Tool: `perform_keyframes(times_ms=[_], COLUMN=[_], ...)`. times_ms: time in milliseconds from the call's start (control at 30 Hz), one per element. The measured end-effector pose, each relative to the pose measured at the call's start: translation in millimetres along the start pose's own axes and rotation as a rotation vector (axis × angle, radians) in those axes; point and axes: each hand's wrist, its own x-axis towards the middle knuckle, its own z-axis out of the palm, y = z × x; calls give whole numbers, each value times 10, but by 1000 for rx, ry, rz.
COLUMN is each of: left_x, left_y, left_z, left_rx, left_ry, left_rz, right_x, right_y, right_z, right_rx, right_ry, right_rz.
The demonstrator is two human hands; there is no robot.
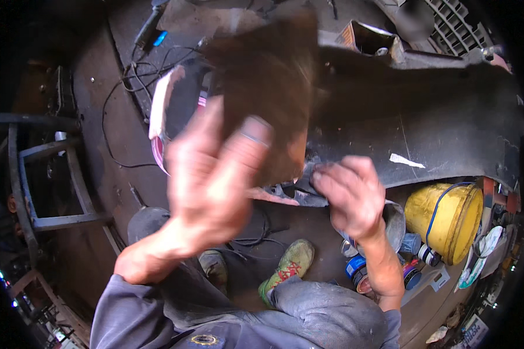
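Observation:
A large dark curved plastic panel (448,122), like a car bumper seen from inside, lies across the view in front of me. My left hand (206,180), blurred by motion, grips a stiff brown sheet (271,87) raised above the panel's left part, with the thumb on its near face. What the sheet is made of I cannot tell. My right hand (355,195) is closed at the panel's near edge, fingertips bent against a ragged dark bit there. Whatever is between those fingers is hidden. A pinkish strip edges the panel near both hands.
To the right stand a yellow bucket (439,218), several cans (358,270) and a pale container. On the left are a metal frame (70,218) and loose black cable (108,116). A power tool (149,26) lies at the far left, an open box (367,38) behind the panel.

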Motion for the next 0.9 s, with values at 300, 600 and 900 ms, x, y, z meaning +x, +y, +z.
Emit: perform_keyframes(times_ms=[300,600,900], left_x=[367,412,400], left_y=[-711,-883,-859], left_z=[-1102,-1090,-1061], left_rx=[1382,1440,1402], left_ry=[406,360,351], left_rz=[459,464,471], right_x=[-504,-688,-651], right_y=[813,850,900], right_z=[780,1033,970], right_rx=[120,109,70], right_ry=[-352,-310,-332], right_rz=[478,422,398])
